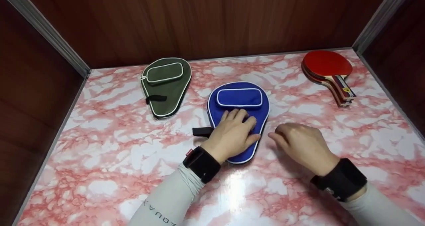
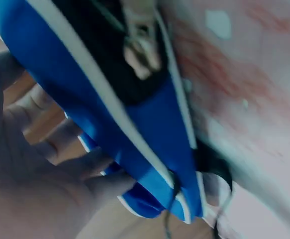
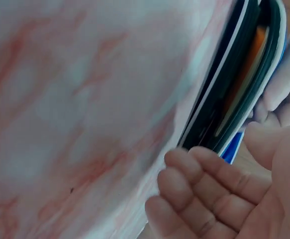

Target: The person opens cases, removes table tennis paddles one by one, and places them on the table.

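Note:
A blue table tennis bat case (image 1: 240, 97) with white piping and a small front pocket lies flat on the table. My left hand (image 1: 234, 133) rests on its front below the pocket, fingers spread. In the left wrist view, the case's dark zip side (image 2: 130, 74) shows a metal zip pull (image 2: 144, 55). My right hand (image 1: 300, 144) is held just right of the case, fingers loosely curled with nothing in them. From the right wrist, the near side of the case gapes, and an orange and pale edge (image 3: 244, 74) shows inside.
Left of the blue case lies a dark green bat case (image 1: 169, 89) with a black strap. Two table tennis bats, the upper one a red bat (image 1: 327, 64), lie stacked at the back right. Dark wood panels (image 1: 212, 23) border the pink-and-white marbled table (image 1: 132, 172).

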`<action>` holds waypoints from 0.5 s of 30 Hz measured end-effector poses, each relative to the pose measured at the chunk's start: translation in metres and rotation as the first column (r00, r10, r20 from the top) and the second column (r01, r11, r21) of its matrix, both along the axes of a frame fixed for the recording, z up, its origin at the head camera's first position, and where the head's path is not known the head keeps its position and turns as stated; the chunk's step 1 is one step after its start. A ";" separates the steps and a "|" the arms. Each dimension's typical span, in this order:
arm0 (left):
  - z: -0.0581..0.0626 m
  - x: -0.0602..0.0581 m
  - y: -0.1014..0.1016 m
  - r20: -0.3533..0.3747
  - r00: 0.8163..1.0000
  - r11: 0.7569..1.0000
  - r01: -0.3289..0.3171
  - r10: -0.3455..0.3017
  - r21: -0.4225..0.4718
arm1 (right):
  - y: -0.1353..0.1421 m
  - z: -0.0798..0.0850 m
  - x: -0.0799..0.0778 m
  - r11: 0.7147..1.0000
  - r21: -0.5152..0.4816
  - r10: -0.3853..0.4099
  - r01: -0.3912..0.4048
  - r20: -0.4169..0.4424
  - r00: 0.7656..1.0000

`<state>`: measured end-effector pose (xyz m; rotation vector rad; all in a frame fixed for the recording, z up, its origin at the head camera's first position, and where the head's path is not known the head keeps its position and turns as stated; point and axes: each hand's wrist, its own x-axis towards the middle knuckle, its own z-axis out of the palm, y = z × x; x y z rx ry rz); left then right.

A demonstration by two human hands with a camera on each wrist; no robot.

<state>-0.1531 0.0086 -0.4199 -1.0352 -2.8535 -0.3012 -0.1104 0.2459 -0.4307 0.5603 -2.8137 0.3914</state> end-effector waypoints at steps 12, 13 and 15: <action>-0.002 0.030 0.058 -0.376 0.868 0.842 -0.447 0.325 -0.303 | -0.003 -0.012 -0.010 0.993 -0.118 -0.001 0.013 0.098 0.995; -0.004 0.030 0.062 -0.408 0.851 0.825 -0.470 0.331 -0.312 | -0.003 -0.012 -0.010 0.993 -0.117 0.010 0.003 0.110 0.994; -0.008 0.031 0.066 -0.461 0.823 0.800 -0.505 0.332 -0.325 | -0.003 -0.013 -0.011 0.993 -0.115 0.036 -0.021 0.135 0.990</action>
